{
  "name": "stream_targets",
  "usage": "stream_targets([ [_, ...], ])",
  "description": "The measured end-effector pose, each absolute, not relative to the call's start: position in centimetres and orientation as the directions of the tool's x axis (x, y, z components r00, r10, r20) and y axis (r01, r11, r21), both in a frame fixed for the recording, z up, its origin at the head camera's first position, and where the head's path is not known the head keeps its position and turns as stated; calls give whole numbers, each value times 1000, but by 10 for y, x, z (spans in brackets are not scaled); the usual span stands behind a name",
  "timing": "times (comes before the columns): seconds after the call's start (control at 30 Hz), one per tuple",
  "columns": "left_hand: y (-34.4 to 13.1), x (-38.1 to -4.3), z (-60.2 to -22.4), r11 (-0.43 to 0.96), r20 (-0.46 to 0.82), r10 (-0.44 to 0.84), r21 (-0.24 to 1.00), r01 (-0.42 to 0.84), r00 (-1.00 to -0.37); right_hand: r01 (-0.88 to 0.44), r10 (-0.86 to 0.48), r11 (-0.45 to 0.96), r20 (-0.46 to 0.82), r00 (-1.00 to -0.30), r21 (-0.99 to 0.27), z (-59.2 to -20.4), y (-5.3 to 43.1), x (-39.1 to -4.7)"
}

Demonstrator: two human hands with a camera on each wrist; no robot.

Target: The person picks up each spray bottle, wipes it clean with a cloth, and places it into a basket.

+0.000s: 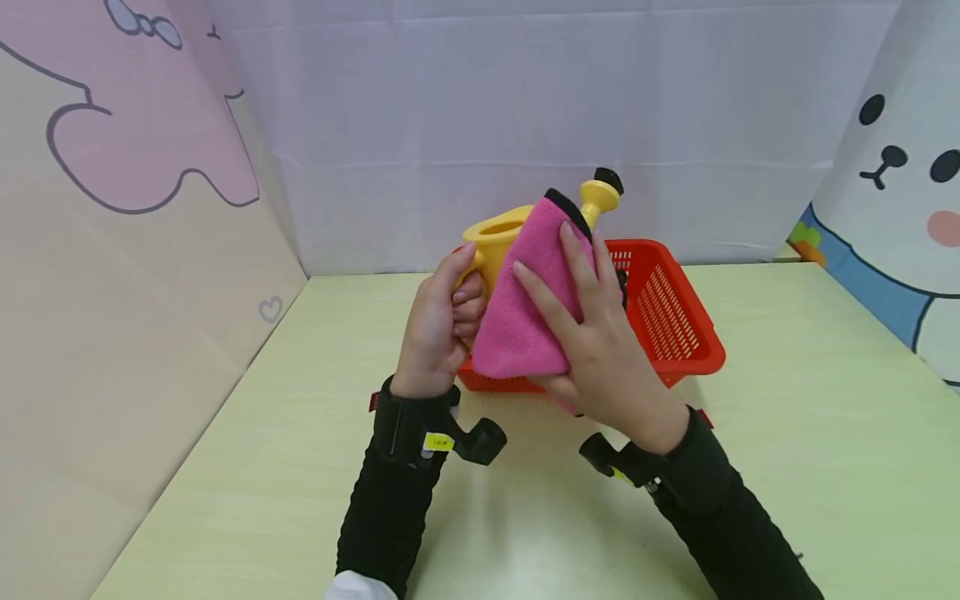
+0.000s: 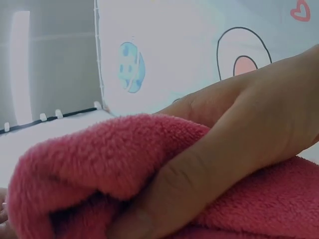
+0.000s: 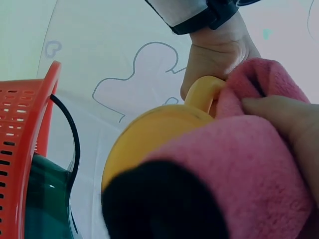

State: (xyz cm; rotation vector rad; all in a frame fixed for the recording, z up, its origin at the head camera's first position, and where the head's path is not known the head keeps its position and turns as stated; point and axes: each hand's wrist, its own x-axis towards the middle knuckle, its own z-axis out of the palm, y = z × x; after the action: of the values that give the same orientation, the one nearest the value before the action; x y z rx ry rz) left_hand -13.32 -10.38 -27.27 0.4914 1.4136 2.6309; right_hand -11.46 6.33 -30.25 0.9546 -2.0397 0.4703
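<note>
A yellow watering can (image 1: 491, 242) is held up over the near side of a red basket. My left hand (image 1: 435, 321) grips its handle, fingers curled round it. Its spout points up to the right and ends in a black tip (image 1: 609, 180). My right hand (image 1: 600, 342) holds a folded pink plush cloth (image 1: 521, 312) with a black edge against the can's side, fingers spread over the front. In the left wrist view the right thumb (image 2: 184, 184) presses into the cloth. The cloth hides most of the can's body.
Behind the hands, the red perforated basket (image 1: 705, 358) stands on the pale table (image 1: 247, 467). In the right wrist view a dark green object (image 3: 47, 199) and a black cord-like loop (image 3: 74, 134) show at the basket. White sheeting (image 1: 450, 100) and cartoon-printed panels (image 1: 847, 183) enclose the table.
</note>
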Motion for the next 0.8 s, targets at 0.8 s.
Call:
stream_targets([
  [0.8, -107, -135, -275, -506, 275, 242, 854, 120, -931, -503, -173, 665, 541, -823, -552, -300, 66, -113],
])
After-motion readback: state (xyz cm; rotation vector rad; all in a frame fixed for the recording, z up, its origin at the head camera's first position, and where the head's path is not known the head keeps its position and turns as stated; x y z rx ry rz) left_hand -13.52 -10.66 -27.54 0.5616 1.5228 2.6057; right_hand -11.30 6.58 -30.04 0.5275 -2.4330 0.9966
